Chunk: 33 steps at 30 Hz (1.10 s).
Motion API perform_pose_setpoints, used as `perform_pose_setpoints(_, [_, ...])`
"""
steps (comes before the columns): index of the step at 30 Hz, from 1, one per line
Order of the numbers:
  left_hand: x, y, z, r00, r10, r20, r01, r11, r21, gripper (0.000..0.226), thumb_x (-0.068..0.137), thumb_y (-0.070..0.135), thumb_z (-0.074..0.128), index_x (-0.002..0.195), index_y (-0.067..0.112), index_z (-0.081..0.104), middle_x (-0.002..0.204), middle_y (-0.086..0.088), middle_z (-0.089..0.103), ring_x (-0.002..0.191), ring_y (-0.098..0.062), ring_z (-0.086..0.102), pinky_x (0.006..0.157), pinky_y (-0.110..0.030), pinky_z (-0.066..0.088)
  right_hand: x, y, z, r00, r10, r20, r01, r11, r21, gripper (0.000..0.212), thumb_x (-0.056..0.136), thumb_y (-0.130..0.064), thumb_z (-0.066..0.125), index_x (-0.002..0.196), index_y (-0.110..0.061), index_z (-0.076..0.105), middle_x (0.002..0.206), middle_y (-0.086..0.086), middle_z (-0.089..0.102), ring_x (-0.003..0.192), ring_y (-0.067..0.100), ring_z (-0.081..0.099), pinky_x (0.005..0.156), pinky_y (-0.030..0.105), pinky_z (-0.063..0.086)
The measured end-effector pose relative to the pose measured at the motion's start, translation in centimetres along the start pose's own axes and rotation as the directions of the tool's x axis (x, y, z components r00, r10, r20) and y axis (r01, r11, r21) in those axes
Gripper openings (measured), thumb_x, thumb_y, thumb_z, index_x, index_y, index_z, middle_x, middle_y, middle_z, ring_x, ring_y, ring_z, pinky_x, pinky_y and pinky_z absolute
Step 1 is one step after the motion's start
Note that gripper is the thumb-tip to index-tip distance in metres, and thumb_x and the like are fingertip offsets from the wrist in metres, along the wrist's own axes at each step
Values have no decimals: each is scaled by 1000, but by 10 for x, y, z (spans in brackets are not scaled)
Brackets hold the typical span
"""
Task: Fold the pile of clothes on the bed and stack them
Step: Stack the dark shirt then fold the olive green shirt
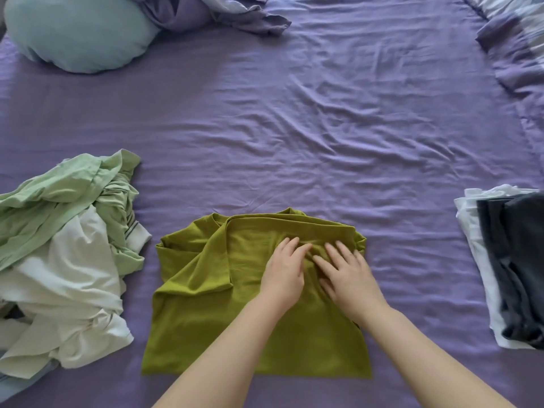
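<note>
Slippage is the worry we see here. The olive shirt lies flat on the purple sheet right in front of us, partly folded, with one side turned over onto the body. Our left hand and right hand rest side by side on the upper part of that turned-over panel, fingers straight and spread, pressing down and gripping nothing.

We judge that we are smoothing the fold. The cloth looks thin and soft, and the sheet beneath is already rumpled, so a hard sideways push could drag the shirt along and bunch both layers rather than flatten them. The collar end looks uneven, with a tuck showing near the top edge; if it is left that way, the next fold would likely come out crooked.

The unfolded pile of pale green and white clothes lies just beside the shirt on our left. A loose sleeve there could catch under the shirt when we lift it. The folded stack sits well apart on our right, so a sagging carry across could undo the folds.
</note>
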State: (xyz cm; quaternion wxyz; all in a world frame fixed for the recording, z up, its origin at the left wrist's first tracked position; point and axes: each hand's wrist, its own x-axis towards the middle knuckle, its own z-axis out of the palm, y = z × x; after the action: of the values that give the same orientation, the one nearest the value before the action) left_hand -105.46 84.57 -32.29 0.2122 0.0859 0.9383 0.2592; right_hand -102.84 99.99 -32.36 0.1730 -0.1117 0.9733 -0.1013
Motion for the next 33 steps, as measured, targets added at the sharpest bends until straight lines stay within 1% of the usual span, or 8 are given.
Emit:
perform_pose_setpoints(4, [-17, -21, -2, 998, 2, 62, -15, 977, 211, 50, 99, 23, 38, 147, 29, 28, 160, 1, 7, 147, -20, -3, 119, -40, 1, 17, 17, -3, 962, 219, 165, -207, 974, -88, 50, 100, -46, 18, 148, -38, 7, 159, -4, 0, 146, 21, -4, 113, 54, 1])
perform_pose_setpoints(9, [-42, -50, -6, 992, 7, 127, -56, 919, 390, 61, 99, 37, 37, 150, 35, 4, 159, 0, -14, 146, -25, -16, 117, -50, -6, 17, -13, -8, 990, 101, 95, -81, 977, -196, 55, 100, -40, 25, 150, -31, 6, 159, 3, -4, 145, 27, -13, 113, 55, -6])
perform_pose_setpoints(14, [-64, -79, -20, 990, 26, 138, -93, 857, 507, 64, 99, 36, 37, 151, 30, -1, 160, -3, -10, 146, -26, -15, 114, -51, -12, 18, -69, 7, 977, -127, 169, 148, 982, -117, 56, 98, -43, 31, 150, -32, 10, 159, 4, -3, 145, 28, -14, 113, 52, -9])
perform_pose_setpoints(17, [-73, -95, -41, 1000, 25, 15, -29, 839, 543, 70, 87, 42, 60, 148, 28, 28, 158, -9, 18, 146, -28, 11, 116, -52, 4, 20, -91, 17, 978, -85, 188, 111, 985, -130, 57, 98, -45, 31, 150, -29, 11, 159, 5, -4, 145, 29, -13, 114, 53, -5])
perform_pose_setpoints(20, [-79, -108, -61, 988, 6, -154, 70, 876, 478, 69, 46, 30, 91, 111, 26, 70, 109, -5, 69, 100, -24, 66, 83, -37, 54, 22, -111, 22, 986, -64, 157, 82, 991, -110, 58, 98, -44, 31, 150, -26, 13, 159, 6, 0, 145, 29, -9, 114, 52, -2])
perform_pose_setpoints(23, [-77, -125, -77, 960, 18, -279, 105, 901, 420, 47, 45, 15, 88, 89, 24, 75, 69, 6, 65, 63, -17, 63, 64, -27, 52, 27, -135, 26, 976, -120, 180, 139, 986, -94, 55, 100, -37, 30, 150, -27, 13, 159, 5, 1, 145, 29, -8, 114, 52, -3])
perform_pose_setpoints(27, [-66, -147, -109, 925, -91, -369, 175, 963, 203, 27, 82, 15, 61, 106, 23, 69, 97, 0, 67, 93, -24, 60, 85, -35, 38, 39, -161, 28, 979, -120, 163, 138, 986, -98, 53, 101, -35, 25, 150, -31, 6, 159, 3, -2, 145, 29, -10, 114, 51, -1])
perform_pose_setpoints(33, [-50, -187, -158, 845, -297, -445, 292, 953, -82, 32, 91, 16, 53, 123, 17, 59, 112, -6, 63, 109, -27, 55, 93, -39, 39, 73, -197, 26, 983, -114, 147, 126, 989, -74, 57, 100, -44, 24, 147, -39, -7, 159, 4, -10, 144, 30, -14, 113, 54, 2])
